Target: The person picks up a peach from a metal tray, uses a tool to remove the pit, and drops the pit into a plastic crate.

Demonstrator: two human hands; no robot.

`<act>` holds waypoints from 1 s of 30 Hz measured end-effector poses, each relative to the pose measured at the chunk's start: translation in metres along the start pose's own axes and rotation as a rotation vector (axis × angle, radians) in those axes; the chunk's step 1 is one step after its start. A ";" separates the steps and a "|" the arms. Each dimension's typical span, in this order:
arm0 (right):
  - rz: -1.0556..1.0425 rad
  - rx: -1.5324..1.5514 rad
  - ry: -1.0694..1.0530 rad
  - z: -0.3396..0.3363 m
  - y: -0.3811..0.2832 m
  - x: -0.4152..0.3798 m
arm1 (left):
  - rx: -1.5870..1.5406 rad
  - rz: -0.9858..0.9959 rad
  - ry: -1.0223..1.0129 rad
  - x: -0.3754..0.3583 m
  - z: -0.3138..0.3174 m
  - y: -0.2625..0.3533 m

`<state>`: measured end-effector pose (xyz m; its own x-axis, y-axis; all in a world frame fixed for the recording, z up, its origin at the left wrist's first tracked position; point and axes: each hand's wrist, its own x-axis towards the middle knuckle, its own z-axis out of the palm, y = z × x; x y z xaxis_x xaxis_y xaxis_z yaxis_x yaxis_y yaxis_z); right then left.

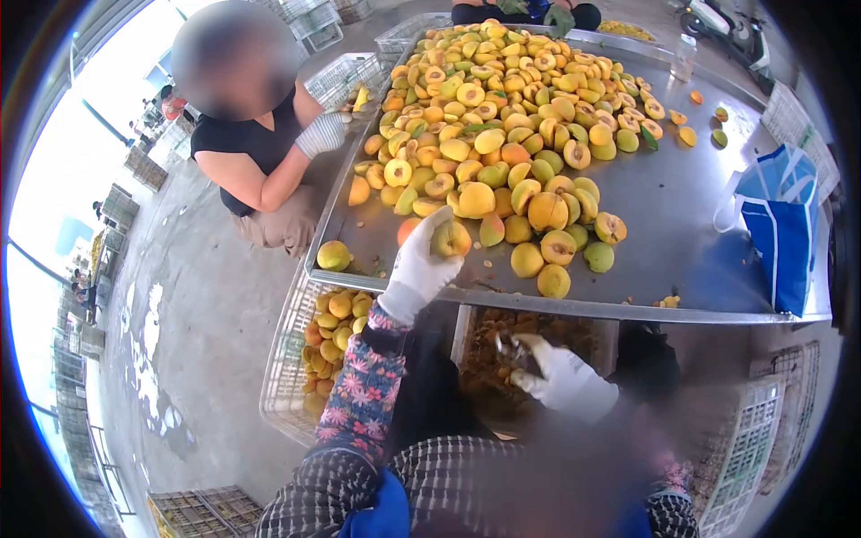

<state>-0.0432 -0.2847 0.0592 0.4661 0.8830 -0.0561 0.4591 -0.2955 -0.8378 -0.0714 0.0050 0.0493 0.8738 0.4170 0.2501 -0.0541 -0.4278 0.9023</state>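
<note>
My left hand [420, 269], in a white glove, is closed on a yellow-orange peach [451, 239] at the near edge of the metal table [664, 269]. My right hand [558, 375], also gloved in white, holds a small metal tool [513, 348] above a container of brown pits [484, 325] below the table edge. The tool is partly blurred. A large pile of halved and whole peaches [489, 142] covers much of the tabletop, just beyond my left hand.
A white crate of peaches [289, 359] stands under the table's left corner. A co-worker [260, 161] crouches at the left side; another person sits at the far edge. A blue bag [782, 238] and a plastic bottle [683, 58] are on the right. Crates [740, 457] stand lower right.
</note>
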 end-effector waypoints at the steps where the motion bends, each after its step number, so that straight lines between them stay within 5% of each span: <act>1: -0.024 0.123 0.101 -0.001 0.000 0.004 | 0.007 0.067 0.002 -0.007 0.000 0.013; 2: -0.089 0.285 0.196 0.005 0.016 0.015 | -0.040 0.058 -0.020 -0.013 0.002 0.023; 5: 0.165 0.640 0.219 -0.015 0.004 0.031 | -0.069 0.032 -0.043 -0.019 0.006 0.040; 8: 0.165 0.889 0.291 -0.018 -0.001 0.037 | 0.466 0.179 0.064 -0.002 -0.025 0.020; 12: 0.186 0.898 0.283 -0.021 0.003 0.028 | 0.868 -0.222 0.059 -0.003 -0.071 0.000; 15: 0.207 0.863 0.270 -0.020 0.008 0.024 | 1.173 -0.240 0.081 -0.004 -0.085 -0.028; 18: 0.259 0.840 0.250 -0.021 0.012 0.024 | 0.860 -0.056 0.003 0.019 -0.075 -0.053; 21: 0.232 0.849 0.241 -0.019 0.008 0.025 | 0.834 -0.218 -0.119 0.029 -0.043 -0.036; 25: 0.247 0.814 0.201 -0.016 0.010 0.024 | 0.676 -0.162 -0.025 0.031 -0.047 -0.042; 29: 0.239 0.764 0.161 -0.014 -0.006 0.024 | -0.959 -0.370 0.145 0.014 -0.037 0.011; 30: 0.128 0.591 0.192 -0.010 -0.004 0.027 | -0.998 -0.382 0.105 0.005 -0.030 0.026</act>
<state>-0.0248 -0.2635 0.0667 0.6424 0.7564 -0.1227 -0.0788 -0.0941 -0.9924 -0.0831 0.0199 0.0850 0.8731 0.4716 -0.1237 -0.1977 0.5743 0.7944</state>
